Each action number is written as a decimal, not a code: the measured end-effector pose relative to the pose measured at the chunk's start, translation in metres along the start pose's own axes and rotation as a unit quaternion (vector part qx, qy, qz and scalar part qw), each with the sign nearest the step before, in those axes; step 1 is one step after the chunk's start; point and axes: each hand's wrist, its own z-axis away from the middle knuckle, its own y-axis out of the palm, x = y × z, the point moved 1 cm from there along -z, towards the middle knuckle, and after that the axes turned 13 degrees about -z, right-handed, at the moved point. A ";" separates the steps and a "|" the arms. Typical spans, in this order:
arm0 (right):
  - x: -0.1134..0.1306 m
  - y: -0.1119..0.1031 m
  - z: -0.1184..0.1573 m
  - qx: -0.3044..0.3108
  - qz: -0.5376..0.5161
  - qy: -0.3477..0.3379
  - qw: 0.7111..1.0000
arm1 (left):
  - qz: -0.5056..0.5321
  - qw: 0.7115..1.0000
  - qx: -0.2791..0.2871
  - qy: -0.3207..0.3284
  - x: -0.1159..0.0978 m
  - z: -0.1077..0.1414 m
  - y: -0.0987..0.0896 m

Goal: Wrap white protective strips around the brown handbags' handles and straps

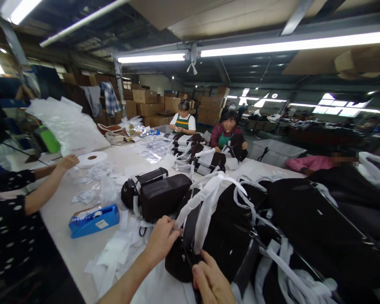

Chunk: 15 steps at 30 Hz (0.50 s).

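Left hand [161, 240]: fingers pinching white-wrapped handle [191, 207] of black handbag [229, 223]. Right hand [211, 276]: fingers bent, grip unclear, handle's lower end just beyond. Hard tug could tear wrapping [203, 228].

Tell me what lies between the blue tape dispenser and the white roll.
In the head view, scattered small white and clear pieces lie between the white roll and the blue tape dispenser.

Factory workshop, bag goods. Cues: broad shared desk [74, 257] carrying many similar black bags [299, 202], white wrapping [205, 219] on straps, 4 o'clock; blue tape dispenser [95, 221], 8 o'clock; two aproned workers [184, 121] across the desk, 12 to 2 o'clock; stacked cartons [172, 104], 11 o'clock; long tube lights [297, 43] overhead, 11 to 2 o'clock; exposed roof framing [126, 29], 11 o'clock.
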 end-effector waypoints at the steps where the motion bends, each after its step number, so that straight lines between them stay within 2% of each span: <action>1: -0.002 -0.001 0.002 -0.018 0.008 0.022 1.000 | -0.037 0.999 -0.027 -0.001 -0.003 0.009 -0.005; 3: -0.005 0.001 0.006 -0.038 0.017 0.027 0.999 | -0.091 0.994 -0.052 -0.008 -0.009 0.029 -0.012; 4: -0.007 0.003 0.008 -0.051 0.022 0.011 0.998 | -0.093 0.995 -0.033 -0.016 -0.010 0.038 -0.014; 5: -0.007 0.005 0.010 -0.069 0.028 -0.013 0.997 | -0.077 0.997 0.009 -0.025 -0.010 0.046 -0.014; 7: -0.006 0.011 0.014 -0.101 0.051 -0.059 0.992 | 0.023 0.989 0.131 -0.061 -0.008 0.056 -0.008; 8: -0.005 0.015 0.017 -0.109 0.067 -0.077 0.989 | 0.104 0.971 0.196 -0.083 -0.006 0.057 -0.003; 10: -0.001 0.021 0.020 -0.098 0.104 -0.105 0.984 | 0.276 0.905 0.294 -0.134 -0.002 0.052 0.009; 13: 0.008 0.028 0.023 -0.073 0.151 -0.144 0.975 | 0.433 0.806 0.347 -0.204 0.002 0.036 0.026; 15: 0.018 0.030 0.024 -0.085 0.175 -0.170 0.966 | 0.469 0.767 0.362 -0.247 0.003 0.029 0.036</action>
